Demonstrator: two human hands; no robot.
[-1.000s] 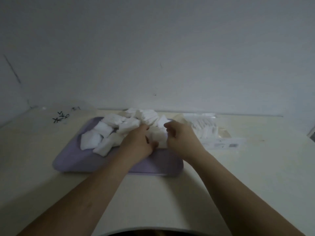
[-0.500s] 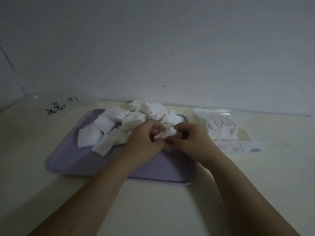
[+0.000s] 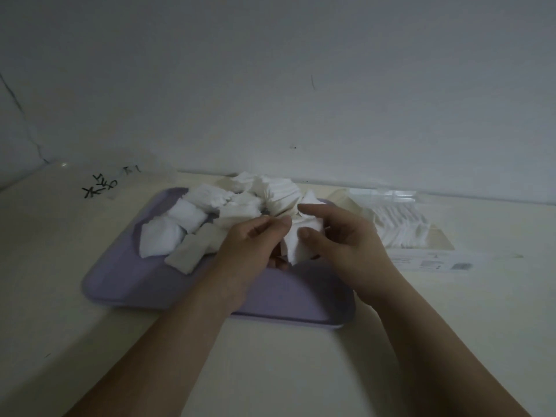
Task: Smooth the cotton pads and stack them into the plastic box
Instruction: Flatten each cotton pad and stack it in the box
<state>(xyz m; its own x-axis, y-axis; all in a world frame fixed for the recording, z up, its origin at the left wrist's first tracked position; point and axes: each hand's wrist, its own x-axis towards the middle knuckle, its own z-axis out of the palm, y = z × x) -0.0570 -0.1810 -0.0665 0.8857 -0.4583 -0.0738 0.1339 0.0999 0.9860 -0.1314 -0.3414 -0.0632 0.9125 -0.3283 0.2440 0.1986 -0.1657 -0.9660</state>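
Note:
A lilac tray lies on the cream table with a heap of crumpled white cotton pads across its far half. Above the tray's middle, both hands hold one white cotton pad between them. My left hand pinches its left edge with curled fingers. My right hand pinches its right side, thumb on the front. To the right of the tray stands the clear plastic box with several flat pads stacked inside.
A clear plastic lid or bag with black handwriting lies at the back left. A white printed label lies in front of the box. The wall rises close behind the table.
Both hands have lifted one pad out of the heap and drawn it nearer, and the pad now shows spread between the fingers. The camera has tilted down slightly.

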